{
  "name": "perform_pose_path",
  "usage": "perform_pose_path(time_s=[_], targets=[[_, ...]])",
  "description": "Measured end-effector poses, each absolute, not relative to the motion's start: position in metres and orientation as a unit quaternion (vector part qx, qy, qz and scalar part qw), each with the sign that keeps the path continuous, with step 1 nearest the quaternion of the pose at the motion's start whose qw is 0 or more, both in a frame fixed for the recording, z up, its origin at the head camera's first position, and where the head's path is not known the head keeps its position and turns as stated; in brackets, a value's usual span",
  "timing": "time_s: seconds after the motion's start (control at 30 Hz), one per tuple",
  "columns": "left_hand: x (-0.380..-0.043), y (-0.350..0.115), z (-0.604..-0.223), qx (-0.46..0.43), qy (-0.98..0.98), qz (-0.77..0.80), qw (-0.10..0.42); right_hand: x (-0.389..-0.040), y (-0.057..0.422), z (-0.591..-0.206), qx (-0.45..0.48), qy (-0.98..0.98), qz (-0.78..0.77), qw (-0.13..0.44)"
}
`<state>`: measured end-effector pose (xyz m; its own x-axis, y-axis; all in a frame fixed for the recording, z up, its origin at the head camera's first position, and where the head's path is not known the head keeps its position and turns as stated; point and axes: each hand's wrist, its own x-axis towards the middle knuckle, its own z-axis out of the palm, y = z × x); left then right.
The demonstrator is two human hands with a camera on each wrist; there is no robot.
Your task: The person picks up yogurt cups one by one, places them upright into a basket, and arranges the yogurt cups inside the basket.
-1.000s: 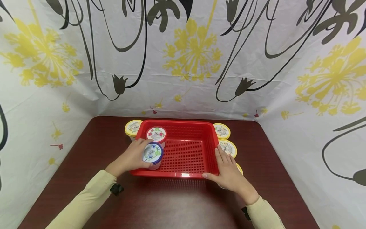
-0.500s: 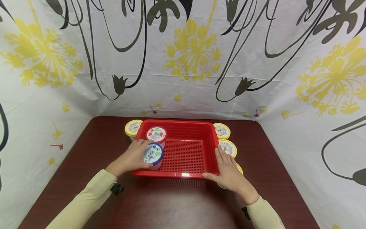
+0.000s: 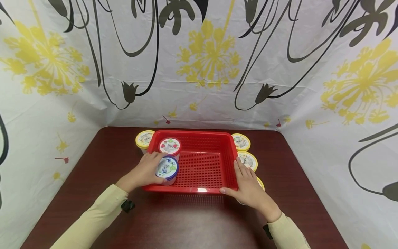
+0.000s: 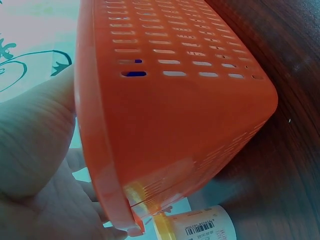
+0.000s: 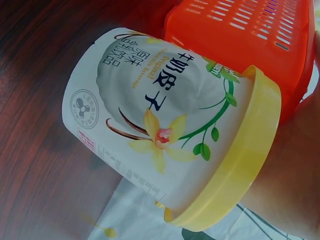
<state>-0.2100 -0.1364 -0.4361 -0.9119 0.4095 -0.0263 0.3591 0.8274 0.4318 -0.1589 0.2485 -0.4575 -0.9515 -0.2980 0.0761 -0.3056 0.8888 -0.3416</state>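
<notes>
Inside a red perforated plastic basket [image 3: 199,190], my left hand [image 3: 145,171] curls its fingers and thumb round a tub with a blue lid [image 3: 167,167], at the basket's front left corner. Just behind it stands a tub with a red lid [image 3: 169,146]. In the left wrist view, the basket's outer wall hides most of the blue-lidded tub. My right hand [image 3: 250,186] rests on the basket's right front corner, fingers straight along the right rim and thumb at the front rim. Under this hand stands a yellow-lidded tub [image 5: 165,120], mostly covered in the head view.
Two more yellow-lidded tubs, one at the back [image 3: 240,142] and one nearer [image 3: 247,161], line the basket's right side. Another yellow-lidded tub [image 3: 144,139] stands at its back left corner. All stand on a dark red-brown table [image 3: 186,221], with patterned cloth [image 3: 199,107] around it.
The blue-lidded tub and my left hand have shifted very slightly to the right. My right hand and the basket stay in place.
</notes>
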Motion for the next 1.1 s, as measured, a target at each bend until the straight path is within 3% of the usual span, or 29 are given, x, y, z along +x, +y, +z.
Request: perform_pose_path(time_s=[0.63,1.1], targets=[[-0.207,-0.14,-0.423,0.188,0.957,0.213,0.062,-0.161,0.249,-0.459,0.156,-0.973,0.172,0.011],[-0.213,-0.155,-0.399,0.166,0.963,0.208,0.031,-0.16,0.248,-0.459,0.156,-0.973,0.172,0.012]])
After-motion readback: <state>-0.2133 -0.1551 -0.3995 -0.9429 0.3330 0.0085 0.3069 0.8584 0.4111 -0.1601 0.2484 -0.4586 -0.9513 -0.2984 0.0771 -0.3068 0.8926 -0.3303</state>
